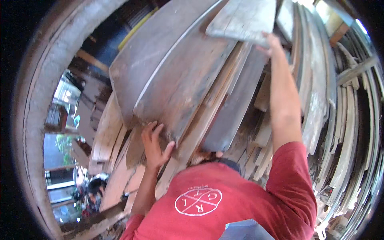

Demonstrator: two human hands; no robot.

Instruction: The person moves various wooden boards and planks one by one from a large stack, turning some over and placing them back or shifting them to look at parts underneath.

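A pale board [242, 20] is seen at the top, partly covering a broad brown plank [180, 80]. The pale board's near right corner is held by the right hand [271, 46], its fingers, somewhat blurred, closed on the edge. The brown plank's near end is touched by the left hand [155, 146], with fingers spread, thumb apart and nothing enclosed. The brown plank is flanked by a wide grey-brown plank [138, 60] on the left and a dark grey plank [236, 108] on the right. Farther right, long boards [344, 140] are stacked closely.
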